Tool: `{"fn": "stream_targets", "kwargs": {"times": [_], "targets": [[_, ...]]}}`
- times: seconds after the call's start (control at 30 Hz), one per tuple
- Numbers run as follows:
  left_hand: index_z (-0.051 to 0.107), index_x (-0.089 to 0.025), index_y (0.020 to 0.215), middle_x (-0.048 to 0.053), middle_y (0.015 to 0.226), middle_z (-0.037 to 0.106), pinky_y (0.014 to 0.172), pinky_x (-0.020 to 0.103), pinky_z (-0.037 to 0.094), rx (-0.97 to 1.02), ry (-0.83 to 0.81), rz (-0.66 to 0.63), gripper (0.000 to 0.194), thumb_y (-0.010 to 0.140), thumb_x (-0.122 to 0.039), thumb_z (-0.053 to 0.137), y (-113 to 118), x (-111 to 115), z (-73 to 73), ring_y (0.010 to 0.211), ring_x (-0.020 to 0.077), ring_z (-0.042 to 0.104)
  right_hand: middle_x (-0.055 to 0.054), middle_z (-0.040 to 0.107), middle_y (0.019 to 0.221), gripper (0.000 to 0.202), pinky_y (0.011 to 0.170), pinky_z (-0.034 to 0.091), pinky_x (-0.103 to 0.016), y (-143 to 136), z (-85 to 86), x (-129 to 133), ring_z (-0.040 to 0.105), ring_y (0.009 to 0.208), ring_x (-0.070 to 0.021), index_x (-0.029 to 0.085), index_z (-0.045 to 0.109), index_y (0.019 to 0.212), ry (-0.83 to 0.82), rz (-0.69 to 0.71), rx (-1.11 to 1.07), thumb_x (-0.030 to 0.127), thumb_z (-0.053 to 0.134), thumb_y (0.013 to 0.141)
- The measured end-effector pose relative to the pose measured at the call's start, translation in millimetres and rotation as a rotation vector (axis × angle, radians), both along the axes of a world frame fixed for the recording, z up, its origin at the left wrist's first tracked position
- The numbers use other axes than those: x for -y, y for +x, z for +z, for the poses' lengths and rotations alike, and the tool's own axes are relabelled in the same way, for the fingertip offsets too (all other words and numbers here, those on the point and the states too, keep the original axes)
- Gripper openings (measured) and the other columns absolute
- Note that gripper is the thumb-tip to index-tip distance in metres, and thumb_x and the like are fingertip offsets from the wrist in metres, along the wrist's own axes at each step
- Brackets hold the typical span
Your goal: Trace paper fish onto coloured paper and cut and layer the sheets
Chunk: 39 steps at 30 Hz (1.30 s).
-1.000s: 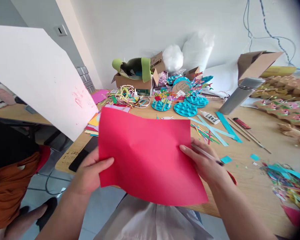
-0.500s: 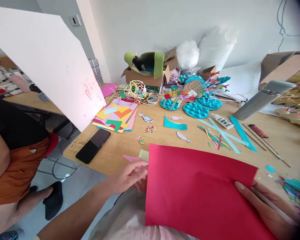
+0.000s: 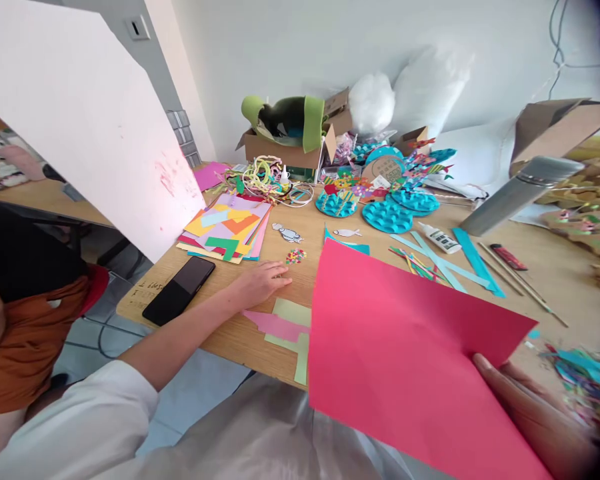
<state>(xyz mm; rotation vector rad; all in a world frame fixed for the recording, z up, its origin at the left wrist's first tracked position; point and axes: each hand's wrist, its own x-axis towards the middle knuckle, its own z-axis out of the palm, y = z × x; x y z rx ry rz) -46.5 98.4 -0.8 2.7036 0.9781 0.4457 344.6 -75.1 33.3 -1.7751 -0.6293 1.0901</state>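
Note:
My right hand (image 3: 535,407) grips the right side of a large red paper sheet (image 3: 400,353), thumb on top, raised over the table's front edge. My left hand (image 3: 265,285) rests on the table beside a small pile of colourful bits (image 3: 296,256); its fingers are extended, and whether something lies under them is hidden. Pink paper (image 3: 277,325) and pale green paper (image 3: 286,309) lie just in front of it. Beyond the sheet are a white paper fish (image 3: 348,233), another fish cutout (image 3: 289,233) and thin coloured strips (image 3: 415,263), partly covered.
A phone (image 3: 179,291) and a stack of coloured paper (image 3: 230,227) lie left. Glue (image 3: 441,239), a grey flask (image 3: 520,195) and a red cutter (image 3: 509,257) are right. Blue egg-tray crafts (image 3: 387,215) stand behind. A seated person (image 3: 25,300) is at far left.
My left hand has moved from the red sheet's left edge onto the table, up and left. The sheet has tilted and shifted right in my right hand, uncovering more pink and green paper.

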Motion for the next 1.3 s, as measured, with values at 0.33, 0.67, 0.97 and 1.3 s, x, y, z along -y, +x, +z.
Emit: {"fn": "stream_targets", "kwargs": {"times": [0.33,0.67,0.97,1.3], "targets": [[0.069,-0.015,0.098,0.009,0.091,0.072,0.078,0.034,0.055,0.444,-0.243,0.216,0.045,0.098,-0.039,0.031,1,4,26.3,0.089,0.022,0.067,-0.003,0.075,0.083,0.041,0.058,0.059,-0.035,-64,-8.2,-31,0.072,0.07,-0.0277,0.026,0.063,0.088,0.068,-0.029,-0.286,0.046,0.083,0.058],[0.055,-0.015,0.129,0.003,0.076,0.071,0.065,0.032,0.055,0.84,-0.744,0.556,0.072,0.068,-0.045,0.078,0,17,40.4,0.071,0.0212,0.069,-0.004,0.068,0.076,0.034,0.056,0.049,-0.03,-84,-24.3,-48,0.063,0.065,-0.0208,0.021,0.06,0.092,0.315,0.206,0.276,0.052,0.064,0.08],[0.056,-0.013,0.126,0.003,0.074,0.07,0.056,0.026,0.049,0.658,-0.557,0.615,0.064,0.073,-0.047,0.07,-6,-10,30.4,0.062,0.0179,0.064,-0.005,0.07,0.082,0.032,0.062,0.048,-0.031,-83,-26.0,-55,0.066,0.068,-0.0209,0.021,0.057,0.11,0.291,0.319,0.626,0.04,0.054,0.085],[0.055,-0.015,0.129,0.006,0.083,0.069,0.07,0.03,0.05,0.161,-0.066,0.687,0.049,0.083,-0.032,0.06,-8,-11,23.9,0.074,0.021,0.066,-0.006,0.073,0.082,0.029,0.058,0.043,-0.032,-76,-27.7,-48,0.069,0.07,-0.025,0.02,0.057,0.113,0.22,0.484,1.06,0.037,0.046,0.092]]}}
